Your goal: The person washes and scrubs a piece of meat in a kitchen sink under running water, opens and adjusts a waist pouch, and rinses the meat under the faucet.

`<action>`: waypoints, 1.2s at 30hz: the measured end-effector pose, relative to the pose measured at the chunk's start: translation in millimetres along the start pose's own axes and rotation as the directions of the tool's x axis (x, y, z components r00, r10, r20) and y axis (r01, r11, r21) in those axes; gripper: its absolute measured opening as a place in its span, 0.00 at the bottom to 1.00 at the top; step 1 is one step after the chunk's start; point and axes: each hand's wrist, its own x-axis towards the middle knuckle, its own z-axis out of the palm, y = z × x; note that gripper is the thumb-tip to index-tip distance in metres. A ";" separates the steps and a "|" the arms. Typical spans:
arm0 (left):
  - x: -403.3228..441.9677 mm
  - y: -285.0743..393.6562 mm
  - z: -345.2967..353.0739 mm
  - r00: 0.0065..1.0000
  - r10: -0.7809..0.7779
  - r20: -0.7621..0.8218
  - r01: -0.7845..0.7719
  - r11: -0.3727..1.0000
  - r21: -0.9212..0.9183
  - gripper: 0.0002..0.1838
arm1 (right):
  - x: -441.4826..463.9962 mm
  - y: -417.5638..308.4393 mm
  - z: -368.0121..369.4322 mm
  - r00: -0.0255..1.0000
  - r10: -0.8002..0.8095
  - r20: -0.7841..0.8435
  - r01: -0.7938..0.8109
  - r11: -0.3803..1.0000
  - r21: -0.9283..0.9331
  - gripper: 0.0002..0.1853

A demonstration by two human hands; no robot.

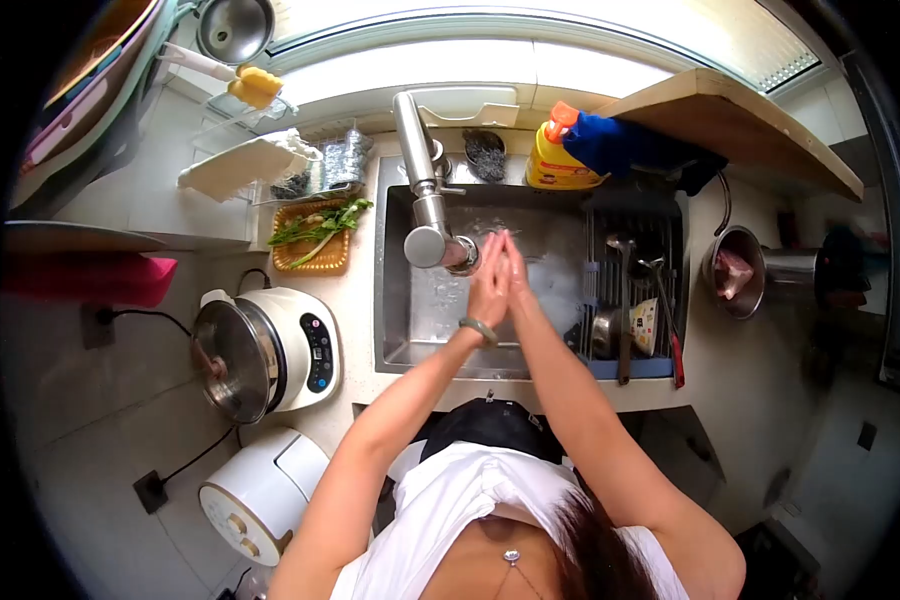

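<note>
Over the steel sink, my left hand and my right hand are pressed palm to palm, fingers stretched out and pointing away from me. They are beside the outlet of the metal faucet, and nothing shows between them. A green bangle circles my left wrist. Water and foam lie in the basin below. To the right of my hands, a drying rack holds utensils, among them a red-handled one.
Behind the sink stands a yellow bottle, near a blue cloth and a wooden board. Left are a basket of greens, a white cooker and a white appliance. A pot with meat is at right.
</note>
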 end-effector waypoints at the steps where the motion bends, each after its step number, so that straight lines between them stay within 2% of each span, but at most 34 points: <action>1: -0.1 5.7 0.2 0.997 0.063 -0.048 -0.062 0.998 0.017 0.23 | 4.8 -3.0 1.9 0.996 0.064 -0.061 -0.062 0.998 0.032 0.20; 3: 15.8 -9.4 -14.7 0.970 -0.242 0.013 0.237 0.935 -0.264 0.24 | 30.6 29.8 -23.1 0.969 -0.023 0.245 0.020 1.000 0.014 0.19; 4: 20.9 -55.7 -18.7 0.997 -0.060 -0.040 0.061 0.998 0.015 0.24 | -2.0 35.4 1.2 0.983 -0.174 0.053 0.178 0.980 -0.085 0.18; 6: 16.5 -53.6 -23.5 0.992 -0.105 -0.069 0.094 0.985 -0.144 0.24 | 2.9 42.4 -10.5 0.990 -0.083 0.119 0.097 0.988 -0.120 0.21; 7: 12.7 -26.2 -24.6 0.988 -0.148 -0.053 0.139 0.980 -0.139 0.23 | 5.8 33.9 -4.0 0.990 -0.042 0.133 0.060 0.990 -0.130 0.21; 8: 9.2 2.9 -26.0 0.981 -0.190 -0.037 0.184 0.974 -0.134 0.22 | 19.0 22.9 -10.7 0.957 0.016 0.290 -0.017 1.000 0.000 0.21; 9: 6.5 13.3 -13.5 0.992 -0.076 -0.105 0.069 0.996 -0.064 0.22 | 30.5 7.6 -16.1 0.891 0.040 0.452 -0.103 0.988 0.115 0.21; 10: -2.5 27.3 -5.7 0.986 0.075 -0.149 -0.058 0.992 0.115 0.21 | 23.9 -5.9 -8.1 0.956 0.013 0.294 -0.028 0.998 0.049 0.20; 11: -5.9 31.7 -3.0 0.973 0.167 -0.160 -0.143 0.979 0.148 0.22 | 12.6 -13.9 -1.1 0.992 -0.027 0.125 0.031 0.999 -0.029 0.19; 12: -2.3 26.0 -8.0 0.988 0.080 -0.131 -0.068 0.993 0.093 0.21 | 4.3 -13.4 3.2 0.943 0.085 0.322 -0.081 0.996 -0.024 0.17; 13: 3.3 19.5 -16.5 0.995 -0.008 -0.097 0.011 0.999 0.038 0.22 | -4.7 -3.6 9.1 0.950 0.051 0.308 -0.045 0.999 -0.026 0.16; 14: 10.9 21.4 -25.1 0.988 -0.068 -0.140 0.043 0.983 -0.177 0.22 | -5.6 14.7 11.9 0.973 -0.027 0.231 0.036 0.999 -0.033 0.17; 15: 13.5 5.9 -34.4 0.983 -0.160 -0.089 0.129 0.952 -0.278 0.23 | -4.7 26.0 13.2 0.981 -0.110 0.162 0.119 0.992 -0.046 0.18; 16: 16.0 -9.5 -43.6 0.968 -0.249 -0.036 0.219 0.903 -0.370 0.24 | -20.6 24.4 16.4 0.989 -0.037 0.141 0.058 0.988 -0.145 0.17; 18: 17.4 -7.7 -41.9 0.984 -0.152 -0.095 0.130 0.971 -0.201 0.24 | -1.7 19.4 14.8 0.983 -0.029 0.181 0.045 0.995 -0.084 0.18; 19: 12.8 -3.0 -28.3 0.975 0.124 -0.185 -0.124 0.992 0.009 0.24 | 8.9 18.1 11.3 0.977 -0.023 0.212 0.027 0.999 -0.019 0.19; 20: -0.2 24.4 -22.7 0.940 -0.341 -0.025 0.338 0.937 -0.088 0.27 | -2.7 0.6 16.4 0.966 0.064 0.249 -0.041 0.994 -0.098 0.21; 21: -7.3 31.5 -10.8 0.979 0.096 -0.181 -0.086 0.994 0.062 0.27 | 1.8 -5.7 9.9 0.943 0.065 0.326 -0.067 0.998 -0.006 0.19; 23: -7.8 19.5 -13.8 0.974 0.110 -0.197 -0.085 0.988 0.130 0.26 | 8.2 7.9 -6.2 0.950 0.078 0.301 -0.041 0.991 -0.126 0.15; 24: 0.4 -32.3 -17.3 0.981 -0.097 -0.165 0.081 0.991 -0.102 0.27 | -6.2 23.7 3.2 0.987 0.004 0.161 0.013 0.994 -0.106 0.15; 25: 10.5 -63.0 -27.7 0.973 -0.200 -0.116 0.180 0.970 -0.163 0.27 | -18.7 38.4 11.9 0.998 -0.066 0.012 0.067 0.994 -0.091 0.15; 26: 14.1 -71.1 -37.7 0.967 -0.241 -0.082 0.227 0.963 -0.148 0.27 | -17.0 41.2 9.5 0.996 -0.086 0.013 0.086 0.993 -0.076 0.15; 27: 15.9 -67.3 -40.9 0.973 -0.220 -0.071 0.210 0.970 -0.125 0.28 | -10.3 45.7 2.3 0.997 -0.050 0.056 0.054 0.996 -0.064 0.17; 29: 14.4 -36.0 -31.0 0.993 -0.085 -0.086 0.074 0.989 -0.125 0.26 | 9.1 34.7 -7.2 0.994 -0.039 0.103 0.043 0.998 -0.039 0.19; 30: 8.1 -11.6 -28.9 0.995 0.100 0.012 -0.100 0.992 0.072 0.25 | 17.6 15.8 -14.3 0.979 0.088 0.186 -0.105 0.991 0.084 0.20; 31: 1.5 8.8 -31.4 0.956 0.260 0.137 -0.287 0.926 0.245 0.24 | 23.1 1.6 -18.0 0.937 0.202 0.285 -0.261 0.947 0.187 0.21; 32: 0.6 18.3 -38.1 0.933 0.277 0.229 -0.319 0.932 0.172 0.26 | 5.8 -11.5 -2.1 0.971 0.218 0.102 -0.233 0.958 0.169 0.23; 33: 7.3 7.8 -47.0 0.903 0.294 0.314 -0.386 0.875 0.290 0.26 | 13.6 -6.3 -7.7 0.973 0.204 0.105 -0.220 0.959 0.179 0.23; 35: 20.5 -9.0 -61.5 0.808 0.345 0.478 -0.558 0.710 0.430 0.23 | 21.7 4.8 -11.9 0.953 0.296 0.067 -0.304 0.928 0.215 0.23; 36: 26.6 -15.3 -60.8 0.788 0.377 0.486 -0.576 0.730 0.367 0.21 | 21.9 10.8 -10.5 0.960 0.270 0.071 -0.278 0.948 0.152 0.20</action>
